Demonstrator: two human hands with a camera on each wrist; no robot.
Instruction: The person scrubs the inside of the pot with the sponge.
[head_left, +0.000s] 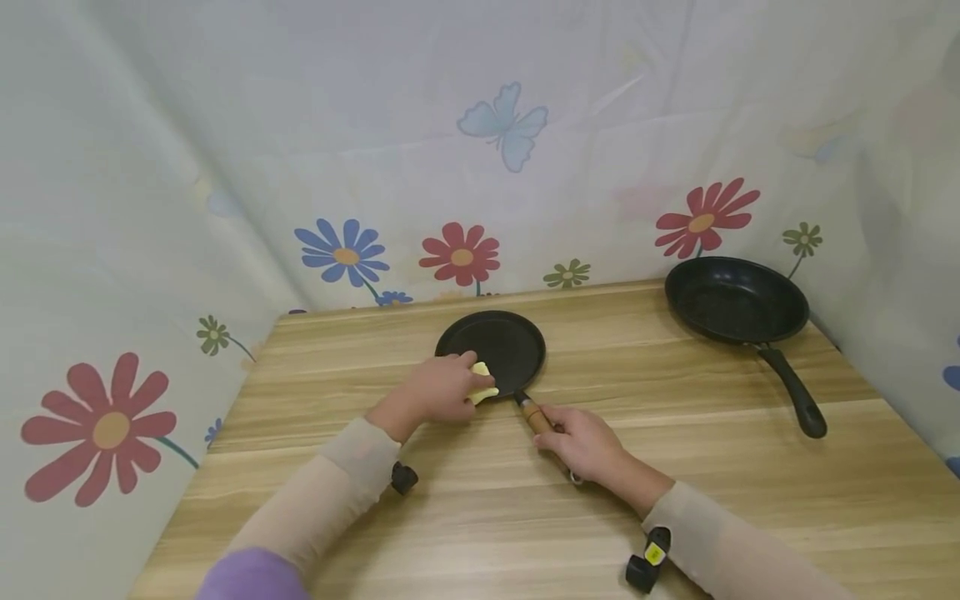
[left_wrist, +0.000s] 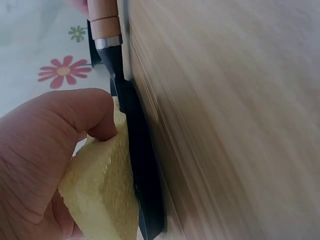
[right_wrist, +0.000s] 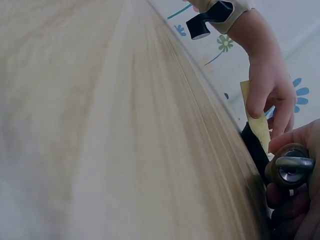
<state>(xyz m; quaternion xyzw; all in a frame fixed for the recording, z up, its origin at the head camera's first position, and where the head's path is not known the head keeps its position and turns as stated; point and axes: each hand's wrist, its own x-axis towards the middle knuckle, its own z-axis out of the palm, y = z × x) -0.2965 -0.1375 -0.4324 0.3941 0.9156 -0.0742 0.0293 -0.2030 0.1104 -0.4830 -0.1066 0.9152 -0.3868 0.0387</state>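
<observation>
A flat, round black pan (head_left: pixel 506 337) with a wooden handle (head_left: pixel 536 417) lies on the table in the head view. My left hand (head_left: pixel 442 387) pinches a yellow sponge (head_left: pixel 483 383) at the pan's near left edge. Close up in the left wrist view, the thumb presses into the sponge (left_wrist: pixel 102 185), which sits against the pan's rim (left_wrist: pixel 142 165). My right hand (head_left: pixel 585 442) grips the wooden handle, its metal end ring (right_wrist: pixel 295 164) facing the right wrist camera. Part of the sponge is hidden behind the left fingers.
A deeper black frying pan (head_left: pixel 735 300) stands at the back right of the wooden table (head_left: pixel 495 517), its black handle (head_left: pixel 797 392) pointing toward the front. Behind the table hangs a white curtain (head_left: pixel 375 125) printed with flowers and a butterfly.
</observation>
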